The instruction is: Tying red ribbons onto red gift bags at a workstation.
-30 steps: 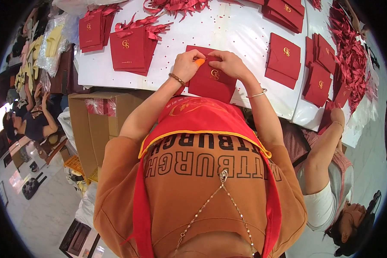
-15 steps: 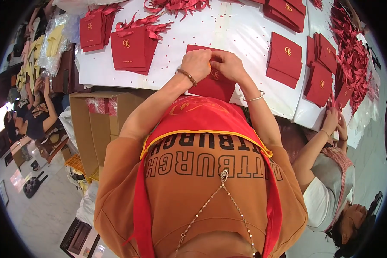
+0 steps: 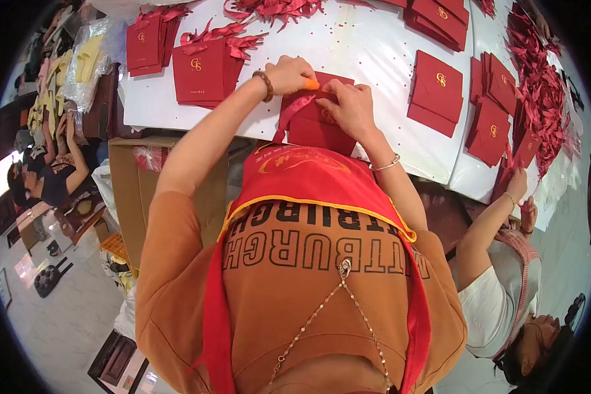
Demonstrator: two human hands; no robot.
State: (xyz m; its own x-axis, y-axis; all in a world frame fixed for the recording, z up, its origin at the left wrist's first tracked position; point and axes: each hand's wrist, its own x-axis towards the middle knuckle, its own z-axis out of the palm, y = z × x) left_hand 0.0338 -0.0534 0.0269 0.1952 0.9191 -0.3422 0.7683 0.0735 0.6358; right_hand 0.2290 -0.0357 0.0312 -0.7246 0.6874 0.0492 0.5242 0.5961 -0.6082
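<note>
Head view: over the bag (image 3: 316,133), left hand (image 3: 287,75) was curled, right hand (image 3: 352,110) half-open, holds indeterminable; ribbon (image 3: 295,113) was apparently being fitted, steady pinching probably required next.

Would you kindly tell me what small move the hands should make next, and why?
The right hand should perhaps draw the ribbon straight, since it slants across the red envelope near that hand's fingertips, and the left hand is by the top edge.
</note>
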